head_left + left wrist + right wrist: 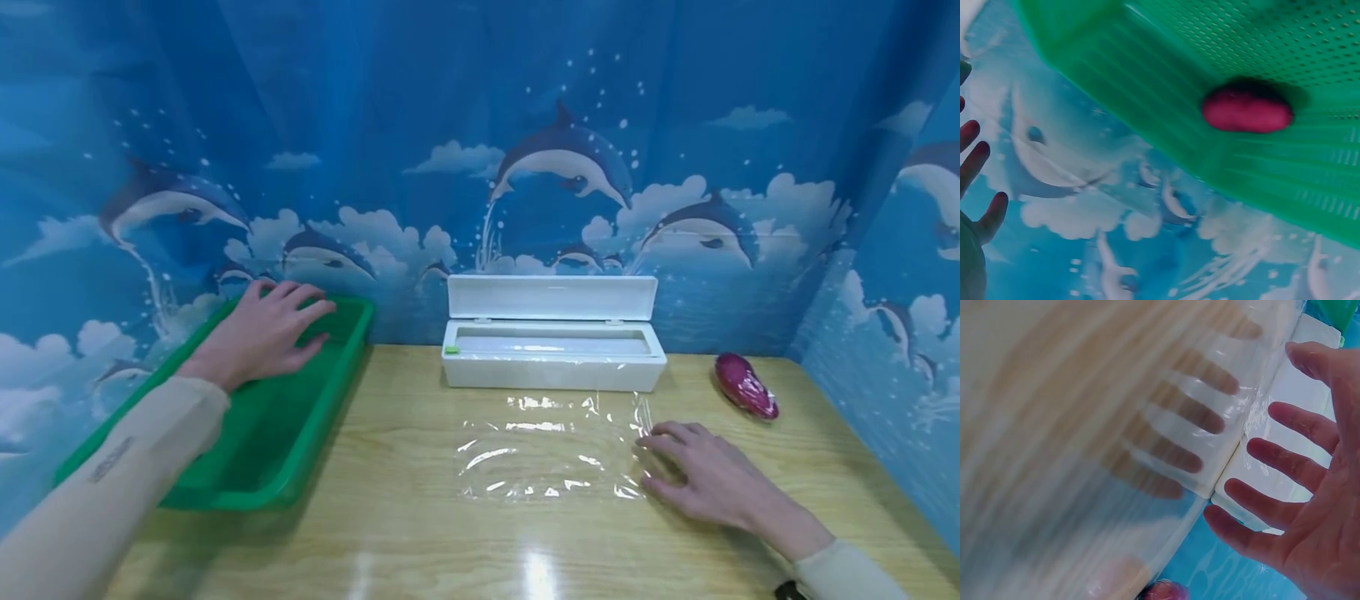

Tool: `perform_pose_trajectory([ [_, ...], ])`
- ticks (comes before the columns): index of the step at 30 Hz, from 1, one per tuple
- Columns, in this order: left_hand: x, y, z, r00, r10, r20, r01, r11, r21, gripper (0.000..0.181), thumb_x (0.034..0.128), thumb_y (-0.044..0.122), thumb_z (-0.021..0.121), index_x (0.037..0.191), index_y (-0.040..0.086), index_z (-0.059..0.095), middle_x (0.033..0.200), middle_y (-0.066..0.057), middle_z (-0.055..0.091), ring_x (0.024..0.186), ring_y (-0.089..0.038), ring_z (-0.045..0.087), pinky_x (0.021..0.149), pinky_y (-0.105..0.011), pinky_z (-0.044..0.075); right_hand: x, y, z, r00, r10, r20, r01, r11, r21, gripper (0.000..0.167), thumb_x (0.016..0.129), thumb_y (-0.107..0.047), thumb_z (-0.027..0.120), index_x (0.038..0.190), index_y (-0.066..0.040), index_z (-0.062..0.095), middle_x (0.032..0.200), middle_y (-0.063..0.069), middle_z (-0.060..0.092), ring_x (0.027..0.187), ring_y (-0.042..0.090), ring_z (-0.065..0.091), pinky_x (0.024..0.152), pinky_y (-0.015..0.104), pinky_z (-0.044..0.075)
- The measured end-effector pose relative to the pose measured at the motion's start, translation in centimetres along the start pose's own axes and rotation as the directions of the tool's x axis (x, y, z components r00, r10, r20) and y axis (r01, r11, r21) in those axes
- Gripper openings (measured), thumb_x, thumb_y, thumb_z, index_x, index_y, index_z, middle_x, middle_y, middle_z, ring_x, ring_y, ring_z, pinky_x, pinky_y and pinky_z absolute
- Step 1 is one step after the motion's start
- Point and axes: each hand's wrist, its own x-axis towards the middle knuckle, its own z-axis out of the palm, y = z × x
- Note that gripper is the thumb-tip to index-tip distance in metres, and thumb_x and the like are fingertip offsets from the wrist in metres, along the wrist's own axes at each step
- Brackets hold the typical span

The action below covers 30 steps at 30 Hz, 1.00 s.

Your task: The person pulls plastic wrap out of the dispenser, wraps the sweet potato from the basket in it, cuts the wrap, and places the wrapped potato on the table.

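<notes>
A sheet of clear cling film lies spread on the table in front of a white cling film dispenser, whose lid stands up. My right hand hovers at the sheet's right edge. Its fingers are spread and pinch nothing in the right wrist view. Over the green basket is my left hand, fingers loosely bent and holding nothing. Inside that basket lies a reddish oblong, possibly a sweet potato; the head view does not show it, with the left arm across the basket.
A purple-red oblong wrapped in shiny film rests on the table at the back right, past the right hand. Behind the table hangs a blue dolphin-print curtain, which also runs along the right side.
</notes>
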Motion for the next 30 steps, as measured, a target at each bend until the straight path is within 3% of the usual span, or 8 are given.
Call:
perform_pose_trajectory([
  [9,-1.1,-2.4,2.2,0.984,-0.135,0.119,0.127,0.989,0.069,0.057,0.0940,0.043,0.068,0.142,0.014,0.057,0.147,-0.020,0.052,0.132,-0.049,0.047,0.097,-0.080,0.038,0.1,0.1,0.0,0.999,0.004,0.039,-0.003,1.000,-0.019,0.049,0.085,-0.053,0.076,0.123,-0.022,0.072,0.127,0.011,0.068,0.114,0.039,0.065,0.087,0.064,0.055],
  [18,-1.9,-3.7,4.9,0.939,-0.244,0.241,0.241,0.970,0.040,0.064,0.0966,0.043,0.064,0.149,0.011,0.047,0.153,-0.027,0.041,0.132,-0.057,0.042,0.097,-0.086,0.033,0.3,0.1,0.0,0.998,-0.013,0.056,0.015,1.000,-0.020,0.051,0.085,-0.052,0.076,0.124,-0.019,0.072,0.126,0.013,0.068,0.112,0.040,0.066,0.087,0.063,0.056],
  [22,-2.5,-4.3,6.3,0.911,-0.287,0.298,0.299,0.954,0.007,0.064,0.0966,0.040,0.064,0.149,0.008,0.045,0.151,-0.031,0.040,0.130,-0.060,0.042,0.094,-0.088,0.032,0.2,0.1,-0.1,0.998,-0.010,0.061,0.011,1.000,-0.021,0.052,0.085,-0.053,0.076,0.124,-0.019,0.072,0.126,0.013,0.068,0.111,0.040,0.066,0.088,0.063,0.056],
  [30,-4.4,-5.2,8.3,0.832,-0.375,0.408,0.414,0.910,-0.007,0.065,0.0963,0.034,0.065,0.149,0.001,0.043,0.146,-0.036,0.040,0.126,-0.063,0.040,0.090,-0.088,0.033,0.4,0.1,-0.1,0.998,-0.018,0.057,0.019,1.000,-0.025,0.050,0.084,-0.052,0.077,0.123,-0.020,0.072,0.123,0.010,0.069,0.109,0.036,0.066,0.088,0.059,0.056],
])
